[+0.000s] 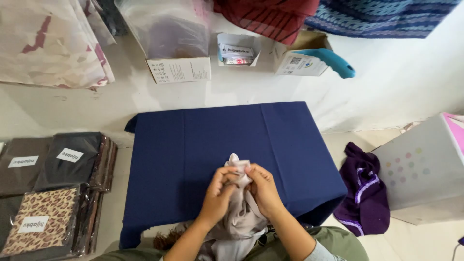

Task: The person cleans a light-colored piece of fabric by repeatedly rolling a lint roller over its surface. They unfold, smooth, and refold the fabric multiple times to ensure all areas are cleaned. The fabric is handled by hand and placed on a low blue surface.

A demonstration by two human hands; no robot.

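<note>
Hands both pinching soft grey-beige fabric piece point(240, 203): left hand point(218, 193) and right hand point(263, 189) closed on its top edge, above navy cloth-covered table point(193, 145); fabric hangs toward lap.

Your left hand point(218, 194) and right hand point(263, 189) hide the middle of the beige cloth point(240, 218), whose lower end, like your forearms, the near picture edge cuts off.
</note>
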